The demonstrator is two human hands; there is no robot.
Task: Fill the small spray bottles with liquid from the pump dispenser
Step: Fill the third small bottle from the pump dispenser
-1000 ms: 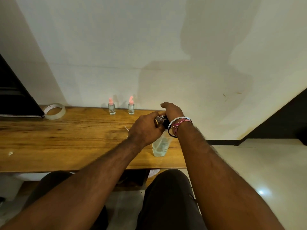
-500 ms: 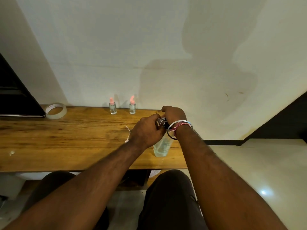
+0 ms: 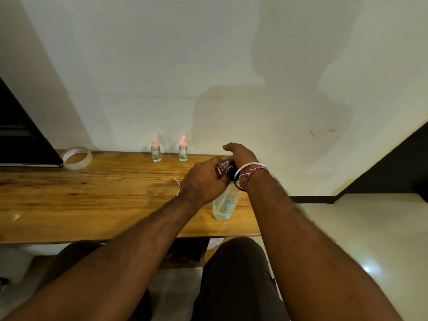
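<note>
Holding a small bottle (image 3: pixel 224 168) in our left hand (image 3: pixel 203 179) at the pump (image 3: pixel 231 171), right hand (image 3: pixel 240 154) pressing open-fingered; next, cap it beside the 2 far bottles (image 3: pixel 156 151).

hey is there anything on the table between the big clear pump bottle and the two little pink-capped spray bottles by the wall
Nothing visible. The two small pink-capped glass spray bottles stand by the wall, and the wooden tabletop between them and the clear plastic pump dispenser shows bare. A thin white strand lies left of that path.
</note>
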